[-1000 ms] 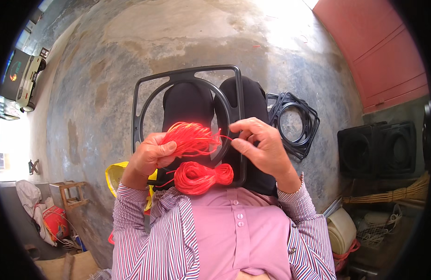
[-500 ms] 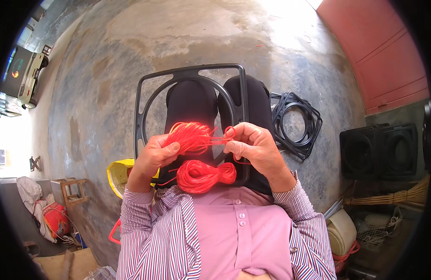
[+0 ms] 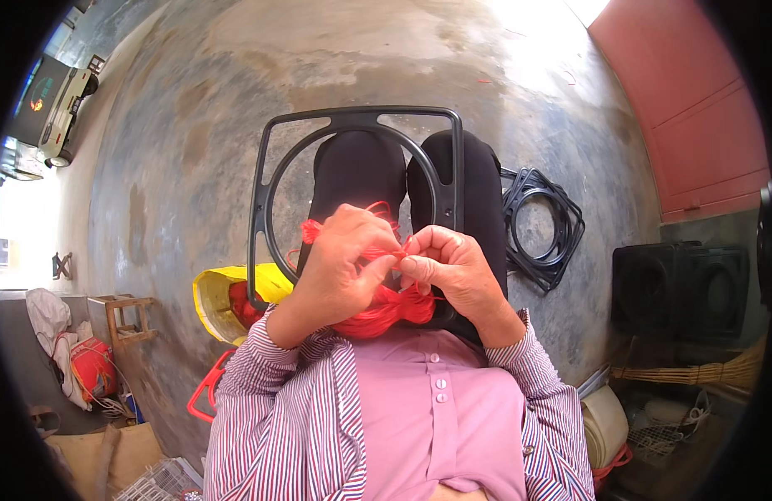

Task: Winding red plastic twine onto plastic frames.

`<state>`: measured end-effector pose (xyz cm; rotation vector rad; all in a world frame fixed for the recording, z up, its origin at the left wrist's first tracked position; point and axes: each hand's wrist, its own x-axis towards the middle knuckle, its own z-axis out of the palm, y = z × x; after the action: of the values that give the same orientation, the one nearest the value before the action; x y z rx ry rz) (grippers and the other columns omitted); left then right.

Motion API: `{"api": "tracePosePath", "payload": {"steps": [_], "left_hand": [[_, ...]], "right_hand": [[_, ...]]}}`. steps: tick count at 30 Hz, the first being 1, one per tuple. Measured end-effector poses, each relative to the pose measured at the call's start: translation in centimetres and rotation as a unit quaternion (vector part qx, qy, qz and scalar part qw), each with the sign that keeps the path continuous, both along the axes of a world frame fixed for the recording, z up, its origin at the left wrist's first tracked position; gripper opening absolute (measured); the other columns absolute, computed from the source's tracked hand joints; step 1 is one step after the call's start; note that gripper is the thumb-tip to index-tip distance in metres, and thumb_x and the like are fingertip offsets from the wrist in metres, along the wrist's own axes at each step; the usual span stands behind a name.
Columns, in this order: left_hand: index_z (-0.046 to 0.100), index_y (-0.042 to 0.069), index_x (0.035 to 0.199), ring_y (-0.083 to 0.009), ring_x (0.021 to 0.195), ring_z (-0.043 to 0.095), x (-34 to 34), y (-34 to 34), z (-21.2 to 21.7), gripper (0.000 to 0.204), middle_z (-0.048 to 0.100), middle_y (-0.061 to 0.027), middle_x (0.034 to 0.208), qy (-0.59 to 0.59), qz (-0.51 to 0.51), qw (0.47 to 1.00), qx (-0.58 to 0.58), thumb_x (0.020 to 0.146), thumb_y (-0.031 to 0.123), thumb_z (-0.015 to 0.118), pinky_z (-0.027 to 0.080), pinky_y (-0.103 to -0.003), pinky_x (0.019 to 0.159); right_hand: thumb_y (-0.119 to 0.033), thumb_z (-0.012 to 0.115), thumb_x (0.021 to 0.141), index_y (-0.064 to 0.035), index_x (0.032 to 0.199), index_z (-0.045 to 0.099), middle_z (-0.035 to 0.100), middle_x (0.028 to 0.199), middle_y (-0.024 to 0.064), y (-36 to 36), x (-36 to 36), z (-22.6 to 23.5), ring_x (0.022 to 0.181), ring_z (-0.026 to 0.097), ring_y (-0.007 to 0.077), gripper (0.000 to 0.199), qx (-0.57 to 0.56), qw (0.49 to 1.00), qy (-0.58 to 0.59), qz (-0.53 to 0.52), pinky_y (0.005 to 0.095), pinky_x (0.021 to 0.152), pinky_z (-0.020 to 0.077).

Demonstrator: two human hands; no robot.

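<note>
Both hands are bunched up together over the person's lap, working a bundle of red string (image 3: 386,305). The left hand (image 3: 340,267) is curled mostly closed, fingers bent down over the upper loops of the string, with a few red strands poking out above the knuckles. The right hand (image 3: 453,271) is closed in a pinch, thumb and fingertips squeezed on a thin bit of the string right where it meets the left hand (the two hands are touching there, or so close I can't tell them apart). The thick part of the string hangs just below both hands, against the pink shirt (image 3: 440,417). A black frame (image 3: 269,192) with a big ring inside it rests across the knees, just past the hands. On the concrete floor (image 3: 194,125) to the right there's a pile of more black frames (image 3: 540,225), well apart from the hands. To the left, beside the striped sleeve (image 3: 277,401), sits a yellow bag (image 3: 215,296) with something red in it. Black boxes (image 3: 678,288) sit far right, near a red wall (image 3: 686,100).
</note>
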<state>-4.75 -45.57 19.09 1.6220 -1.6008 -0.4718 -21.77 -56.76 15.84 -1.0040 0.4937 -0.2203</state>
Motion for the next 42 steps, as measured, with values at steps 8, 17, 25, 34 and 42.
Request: {"api": "tracePosePath", "payload": {"steps": [8,17,25,34,42], "left_hand": [[0.058,0.001,0.082,-0.0134,0.084,0.057,-0.4,0.3,-1.9,0.006,0.06,-0.0063,0.089,0.187,0.041,0.981,0.037,0.081,-0.001,0.064,0.047,-0.027,0.077],[0.056,0.005,0.086,-0.0088,0.084,0.051,0.3,0.2,-2.2,0.006,0.056,-0.002,0.09,0.479,0.074,0.873,0.057,0.087,0.009,0.061,0.041,-0.024,0.08],[0.057,0.006,0.087,-0.0074,0.082,0.052,0.5,0.3,-2.4,0.007,0.057,-0.0012,0.092,0.476,0.084,0.873,0.069,0.088,0.01,0.063,0.042,-0.022,0.078],[0.058,0.002,0.087,-0.0078,0.082,0.053,-0.2,0.3,-2.7,0.004,0.059,-0.0026,0.091,0.42,0.042,0.905,0.051,0.088,0.003,0.063,0.045,-0.023,0.076],[0.058,0.001,0.084,-0.0103,0.082,0.056,-0.2,0.1,-3.3,0.007,0.059,-0.0042,0.09,0.364,0.07,0.928,0.026,0.08,-0.004,0.062,0.047,-0.025,0.076]], "right_hand": [[-0.006,0.068,0.089,0.0027,0.096,0.061,0.068,0.081,0.0054,1.0,0.3,0.3,0.073,0.066,0.0086,0.013,-0.129,0.99,0.003,-0.054,0.0212,0.064,0.0535],[0.0,0.062,0.09,0.0027,0.094,0.061,0.069,0.084,0.0053,0.1,-0.3,0.2,0.073,0.064,0.0068,0.005,-0.144,0.985,0.003,-0.101,0.0206,0.063,0.0516],[0.0,0.069,0.08,-0.0027,0.095,0.063,0.067,0.084,0.0067,-1.5,0.6,1.5,0.077,0.062,0.015,0.016,-0.54,0.791,0.008,-0.286,0.0276,0.064,0.049],[-0.006,0.076,0.07,-0.0065,0.08,0.065,0.065,0.08,0.0064,0.3,1.8,0.8,0.075,0.063,0.024,0.015,-0.568,0.81,-0.013,-0.145,0.0328,0.067,0.0515],[0.0,0.075,0.073,-0.003,0.085,0.066,0.066,0.084,0.0065,0.2,0.8,0.4,0.074,0.064,0.0172,0.014,-0.448,0.884,-0.053,-0.119,0.0288,0.064,0.0519]]}}
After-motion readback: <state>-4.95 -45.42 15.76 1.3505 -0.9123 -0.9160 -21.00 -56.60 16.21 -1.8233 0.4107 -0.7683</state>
